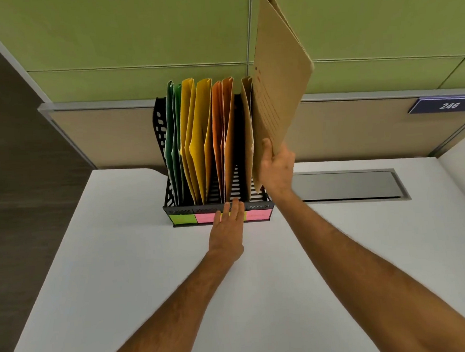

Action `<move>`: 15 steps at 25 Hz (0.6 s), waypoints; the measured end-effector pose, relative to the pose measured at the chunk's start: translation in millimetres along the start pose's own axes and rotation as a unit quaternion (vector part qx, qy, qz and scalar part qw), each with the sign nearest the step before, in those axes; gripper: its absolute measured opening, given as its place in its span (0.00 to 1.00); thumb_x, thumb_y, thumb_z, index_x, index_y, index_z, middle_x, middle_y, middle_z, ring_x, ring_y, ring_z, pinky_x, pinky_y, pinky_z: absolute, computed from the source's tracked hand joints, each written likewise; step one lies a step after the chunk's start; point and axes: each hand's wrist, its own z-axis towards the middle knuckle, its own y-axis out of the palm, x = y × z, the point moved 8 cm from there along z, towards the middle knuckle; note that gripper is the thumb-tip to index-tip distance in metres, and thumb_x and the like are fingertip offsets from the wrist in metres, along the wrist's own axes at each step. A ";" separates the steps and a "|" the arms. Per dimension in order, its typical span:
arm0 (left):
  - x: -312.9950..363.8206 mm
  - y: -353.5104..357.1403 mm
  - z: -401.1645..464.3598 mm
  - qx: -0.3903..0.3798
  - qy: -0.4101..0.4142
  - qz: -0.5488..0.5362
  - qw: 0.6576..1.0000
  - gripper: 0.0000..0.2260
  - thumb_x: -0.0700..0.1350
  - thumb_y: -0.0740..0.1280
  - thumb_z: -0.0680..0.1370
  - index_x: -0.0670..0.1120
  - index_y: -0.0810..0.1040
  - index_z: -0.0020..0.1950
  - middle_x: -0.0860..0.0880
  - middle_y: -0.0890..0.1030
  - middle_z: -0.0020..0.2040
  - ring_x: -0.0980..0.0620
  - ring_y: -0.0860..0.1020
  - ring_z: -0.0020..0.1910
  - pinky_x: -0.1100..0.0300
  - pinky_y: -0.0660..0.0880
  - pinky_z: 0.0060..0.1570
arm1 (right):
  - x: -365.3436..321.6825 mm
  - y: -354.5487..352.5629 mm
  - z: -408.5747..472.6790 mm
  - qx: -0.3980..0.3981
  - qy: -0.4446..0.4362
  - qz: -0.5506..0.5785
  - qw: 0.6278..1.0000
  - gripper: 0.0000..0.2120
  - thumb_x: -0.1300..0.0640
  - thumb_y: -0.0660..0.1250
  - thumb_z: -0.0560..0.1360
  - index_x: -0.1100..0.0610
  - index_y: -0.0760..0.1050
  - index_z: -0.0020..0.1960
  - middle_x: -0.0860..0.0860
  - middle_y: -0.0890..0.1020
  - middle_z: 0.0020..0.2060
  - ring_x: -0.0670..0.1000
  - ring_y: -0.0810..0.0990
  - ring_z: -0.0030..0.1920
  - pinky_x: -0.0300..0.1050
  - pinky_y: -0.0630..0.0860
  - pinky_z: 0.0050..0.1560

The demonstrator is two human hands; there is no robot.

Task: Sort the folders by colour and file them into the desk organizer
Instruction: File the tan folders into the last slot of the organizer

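A black desk organizer [170, 209] stands at the back of the white desk. From left to right it holds green folders [173, 141], yellow folders [199, 139], orange folders [225, 138] and one brown folder [248, 136] in the rightmost slot. My right hand [276, 170] grips the lower edge of another brown folder [279, 72], held upright and tilted, its bottom corner inside the rightmost slot. My left hand [227, 227] lies flat with fingers extended against the organizer's front edge, covering part of the coloured labels.
Green and pink sticky labels [183, 219] mark the organizer's front. A grey cable hatch [346, 186] is set into the desk [122, 264] to the right. Green partition panels [108, 33] rise behind, with a blue number plate [446, 104] at right.
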 end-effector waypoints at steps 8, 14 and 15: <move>-0.5 4.3 0.0 -0.004 -0.007 -0.012 1.000 0.48 0.44 0.73 0.75 0.46 0.42 0.82 0.44 0.43 0.83 0.41 0.45 0.82 0.41 0.52 0.77 | 54.6 30.2 -12.1 -0.072 0.049 -0.075 0.993 0.17 0.49 0.56 0.84 0.58 0.73 0.64 0.53 0.82 0.46 0.51 0.83 0.42 0.49 0.85 0.45; 0.7 1.7 -0.8 -0.014 -0.012 -0.015 1.000 0.48 0.44 0.73 0.75 0.46 0.41 0.82 0.44 0.43 0.83 0.41 0.45 0.82 0.41 0.52 0.77 | 80.9 46.3 -18.7 -0.143 0.061 -0.134 0.979 0.16 0.52 0.60 0.83 0.57 0.72 0.68 0.52 0.83 0.48 0.49 0.81 0.43 0.47 0.82 0.50; 0.6 1.3 -1.0 -0.015 -0.013 -0.018 1.000 0.47 0.44 0.73 0.75 0.47 0.41 0.82 0.44 0.43 0.83 0.41 0.45 0.82 0.41 0.52 0.77 | 93.3 48.0 -26.0 -0.167 0.071 -0.163 0.970 0.15 0.53 0.61 0.83 0.58 0.73 0.67 0.54 0.84 0.48 0.51 0.81 0.44 0.49 0.83 0.52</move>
